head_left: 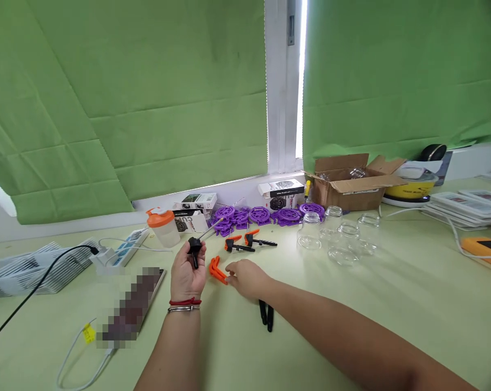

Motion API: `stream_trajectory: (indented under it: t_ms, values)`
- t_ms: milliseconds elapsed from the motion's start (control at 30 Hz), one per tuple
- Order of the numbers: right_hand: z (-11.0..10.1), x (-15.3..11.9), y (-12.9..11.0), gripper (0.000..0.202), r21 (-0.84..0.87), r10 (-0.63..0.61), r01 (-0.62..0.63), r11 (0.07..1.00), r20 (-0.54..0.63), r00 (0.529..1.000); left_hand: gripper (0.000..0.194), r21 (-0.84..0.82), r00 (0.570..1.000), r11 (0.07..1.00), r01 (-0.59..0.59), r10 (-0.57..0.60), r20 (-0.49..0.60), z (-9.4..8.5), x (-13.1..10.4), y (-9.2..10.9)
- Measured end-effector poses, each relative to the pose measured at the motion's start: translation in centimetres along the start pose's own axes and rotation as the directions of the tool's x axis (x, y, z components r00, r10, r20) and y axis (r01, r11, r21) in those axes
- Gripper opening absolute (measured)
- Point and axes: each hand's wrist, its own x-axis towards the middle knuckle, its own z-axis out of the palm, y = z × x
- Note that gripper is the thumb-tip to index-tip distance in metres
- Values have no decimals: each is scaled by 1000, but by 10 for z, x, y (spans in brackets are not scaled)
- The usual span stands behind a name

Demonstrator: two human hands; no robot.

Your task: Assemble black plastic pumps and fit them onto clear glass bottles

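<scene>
Left hand [185, 276] clamped on a black-headed clamp with a thin metal bar [196, 247], lifted just above the pale green table [351, 304]. Right hand [245, 278] pinching an orange-jawed spring clamp [216, 269] lying there. Best kept steady, jaws apart, tips aligned before squeezing.

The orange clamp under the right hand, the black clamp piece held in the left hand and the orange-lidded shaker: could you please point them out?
orange clamp [216, 270], head view, orange jaw.
black clamp piece [195, 247], head view, black head.
orange-lidded shaker [163, 227], head view, clear body.

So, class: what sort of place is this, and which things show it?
Probably a makeshift workroom or studio: green cloth over the windows, a table with boxed goods, glass jars and clamps.
</scene>
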Motion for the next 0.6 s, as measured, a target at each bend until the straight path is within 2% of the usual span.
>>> stream_trajectory:
  t_ms: [133,267,367,467,533,600]
  values:
    - [15,18,-18,22,47,185,-183,982,-29,982,11,-13,999,999,-41,41,-16,-4,6,0]
    - [18,25,-19,13,144,299,-295,945,-11,954,11,-20,998,998,-65,65,17,-6,8,-2]
    - [18,24,-15,11,210,326,-317,925,-7,945,12,-23,995,996,-81,82,54,-5,6,-3]
    - [11,20,-9,13,306,308,-288,907,-17,951,9,-7,991,996,-89,89,97,-5,4,-4]
    - [-3,13,-2,16,368,275,-242,898,-40,961,5,9,987,996,-89,87,132,-5,1,-4]
    - [-25,1,10,18,483,244,-184,856,-65,968,8,42,980,996,-83,74,183,-4,-4,-5]
